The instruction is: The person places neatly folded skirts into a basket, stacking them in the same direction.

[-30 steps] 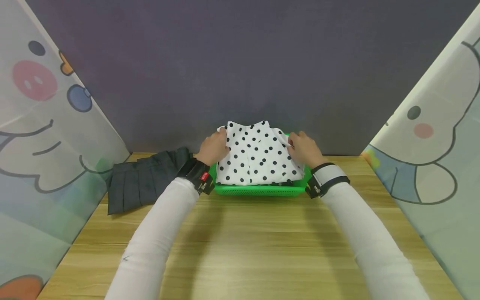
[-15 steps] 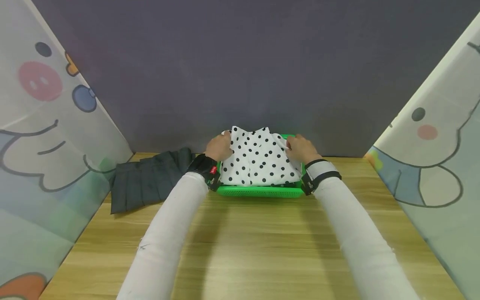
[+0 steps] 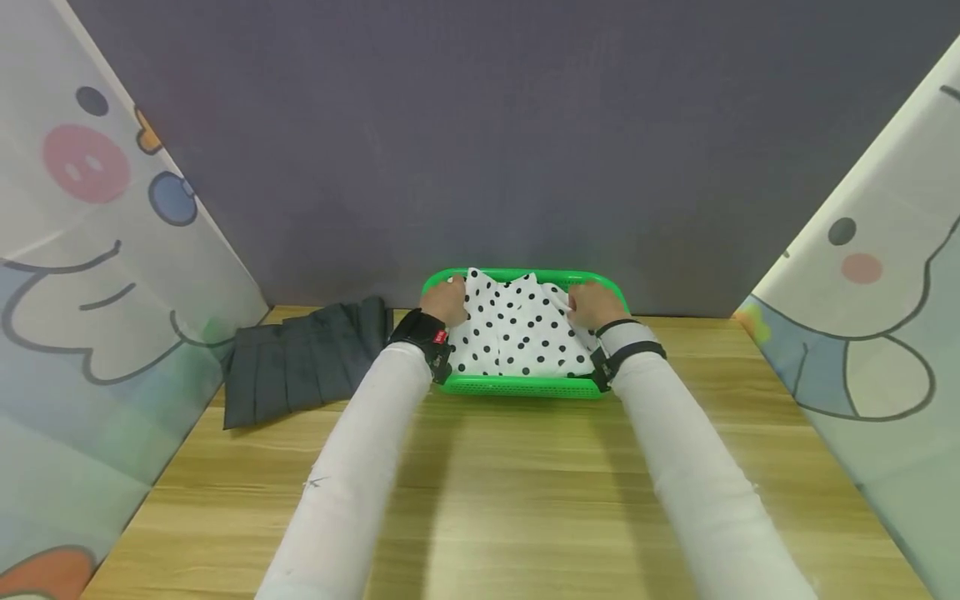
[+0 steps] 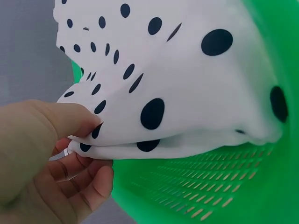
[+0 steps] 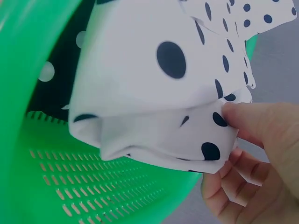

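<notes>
Watching left hand [image 3: 447, 302] and right hand [image 3: 594, 305], apart, pinching opposite edges of the spotted white cloth [image 3: 519, 329]. Against a second ago, it is sitting lower, inside the green basket [image 3: 525, 387]; I am judging the lowering nearly finished. Dark pleated cloth [image 3: 300, 360] is lying outside, to the left.

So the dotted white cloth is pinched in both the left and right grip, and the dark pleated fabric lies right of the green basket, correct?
Not quite: the dark pleated fabric lies left of the green basket, as the head view shows. The dotted white cloth is indeed pinched in both the left grip and the right grip.
</notes>
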Demonstrator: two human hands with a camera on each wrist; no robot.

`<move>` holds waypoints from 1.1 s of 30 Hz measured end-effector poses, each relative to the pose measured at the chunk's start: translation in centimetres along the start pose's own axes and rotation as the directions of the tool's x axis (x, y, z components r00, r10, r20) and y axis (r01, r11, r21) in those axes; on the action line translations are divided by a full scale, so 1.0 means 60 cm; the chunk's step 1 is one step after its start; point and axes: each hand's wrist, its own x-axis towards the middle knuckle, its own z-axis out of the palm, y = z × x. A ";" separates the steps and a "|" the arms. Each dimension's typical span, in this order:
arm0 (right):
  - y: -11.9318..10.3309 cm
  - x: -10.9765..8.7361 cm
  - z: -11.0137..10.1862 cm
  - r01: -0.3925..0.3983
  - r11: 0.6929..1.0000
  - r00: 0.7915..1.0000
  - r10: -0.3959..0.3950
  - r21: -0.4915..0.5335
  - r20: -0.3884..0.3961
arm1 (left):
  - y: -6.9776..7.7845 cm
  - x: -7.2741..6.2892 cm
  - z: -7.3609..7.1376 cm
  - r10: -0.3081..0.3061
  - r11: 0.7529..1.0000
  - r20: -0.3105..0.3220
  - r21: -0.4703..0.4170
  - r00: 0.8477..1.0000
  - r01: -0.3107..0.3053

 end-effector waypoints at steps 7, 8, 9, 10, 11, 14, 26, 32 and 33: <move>-0.005 -0.004 0.009 -0.016 0.999 1.000 0.016 0.029 0.013 | 0.004 0.001 0.007 -0.012 1.000 0.016 0.010 1.000 0.012; -0.005 -0.005 0.010 -0.013 0.999 1.000 0.013 0.031 0.010 | 0.005 0.001 0.008 -0.010 1.000 0.018 0.012 1.000 0.010; -0.005 -0.005 0.010 -0.009 0.999 1.000 0.009 0.034 0.008 | 0.005 0.002 0.008 -0.008 1.000 0.021 0.015 1.000 0.007; -0.005 -0.006 0.011 -0.005 0.999 1.000 0.004 0.036 0.006 | 0.006 0.003 0.009 -0.007 1.000 0.023 0.019 1.000 0.007; -0.005 -0.005 0.012 -0.004 0.999 1.000 0.004 0.037 0.004 | 0.006 0.005 0.009 -0.008 1.000 0.024 0.022 1.000 0.007; -0.003 -0.003 0.014 0.002 0.999 1.000 -0.002 0.034 0.013 | 0.008 0.007 0.008 -0.013 1.000 0.042 0.022 0.999 0.012; -0.007 -0.003 0.009 -0.040 0.991 0.977 0.012 0.128 0.211 | 0.000 0.009 0.005 -0.022 0.999 0.193 0.030 0.981 0.016; -0.003 -0.006 0.017 -0.053 0.995 0.954 0.027 0.080 0.297 | -0.010 0.007 0.010 -0.037 0.999 0.269 0.019 0.962 0.033; -0.003 -0.008 0.017 -0.041 0.997 0.952 0.017 0.071 0.307 | -0.011 0.004 0.009 -0.033 0.999 0.277 0.011 0.960 0.031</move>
